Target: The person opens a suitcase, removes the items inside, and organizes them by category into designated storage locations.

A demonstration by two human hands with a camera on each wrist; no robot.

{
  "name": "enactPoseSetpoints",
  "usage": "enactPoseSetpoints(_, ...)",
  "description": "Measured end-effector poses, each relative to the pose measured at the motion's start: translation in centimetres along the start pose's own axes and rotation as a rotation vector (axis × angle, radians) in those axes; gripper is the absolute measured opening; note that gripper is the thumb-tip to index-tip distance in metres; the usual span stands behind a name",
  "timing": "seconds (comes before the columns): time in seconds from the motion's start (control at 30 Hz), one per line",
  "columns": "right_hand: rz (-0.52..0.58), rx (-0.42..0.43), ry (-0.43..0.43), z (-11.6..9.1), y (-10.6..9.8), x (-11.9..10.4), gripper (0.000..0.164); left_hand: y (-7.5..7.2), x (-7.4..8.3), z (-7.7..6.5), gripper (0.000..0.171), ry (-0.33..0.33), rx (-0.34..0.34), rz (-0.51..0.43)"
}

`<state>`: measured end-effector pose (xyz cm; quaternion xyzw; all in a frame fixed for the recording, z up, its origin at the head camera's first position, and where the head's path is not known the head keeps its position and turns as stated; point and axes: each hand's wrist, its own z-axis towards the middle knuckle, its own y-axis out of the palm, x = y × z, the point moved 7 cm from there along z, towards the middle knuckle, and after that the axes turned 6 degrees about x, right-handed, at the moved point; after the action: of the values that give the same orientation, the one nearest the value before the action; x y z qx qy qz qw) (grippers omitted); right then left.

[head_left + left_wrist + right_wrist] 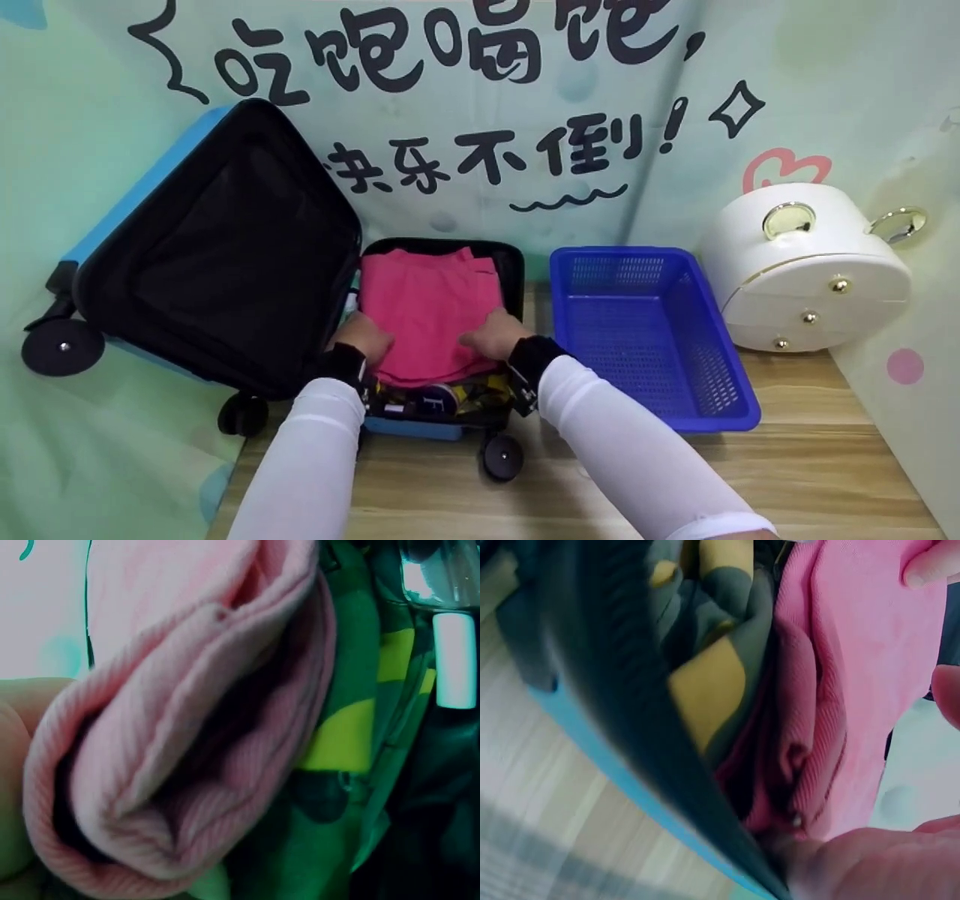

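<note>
A folded pink garment (pixel 427 315) lies in the packed half of an open suitcase (pixel 512 262). My left hand (pixel 365 337) grips its left side, the thumb over the top. On the opposite side my right hand (pixel 495 335) holds the right edge, fingers down by the suitcase wall. The left wrist view shows the rolled, ribbed layers of the pink garment (pixel 180 742) beside part of the left hand (pixel 26 735). Under it sits green and yellow patterned cloth (pixel 712 690), with a dark round item bearing a letter F (pixel 437 400) near the front.
The suitcase's black-lined lid (pixel 240 262) stands open at the left, wheels outward. A blue plastic basket (pixel 637 300) is right of the suitcase on the wooden table (pixel 810 442). Behind it stands a white drawer box (pixel 810 262) with gold knobs. A printed cloth backdrop (pixel 465 180) hangs behind everything.
</note>
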<state>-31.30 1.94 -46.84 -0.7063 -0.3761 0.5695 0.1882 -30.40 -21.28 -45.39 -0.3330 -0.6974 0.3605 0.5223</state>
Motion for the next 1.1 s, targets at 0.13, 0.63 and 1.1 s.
enactPoseSetpoints(0.13, -0.019, 0.012, 0.014, 0.7, 0.5, 0.0, 0.084, 0.4, -0.1, -0.1, 0.062, 0.003, 0.010, -0.036)
enactPoseSetpoints(0.63, -0.033, 0.142, -0.027, 3.1, 0.1, 0.5, 0.040, 0.5, -0.7, 0.5, 0.062, 0.019, 0.052, -0.074)
enactPoseSetpoints(1.1, 0.468, 0.252, 0.025, 1.8, -0.8, 0.0, 0.055, -0.2, 0.4, 0.3, 0.067, 0.058, 0.135, -0.125)
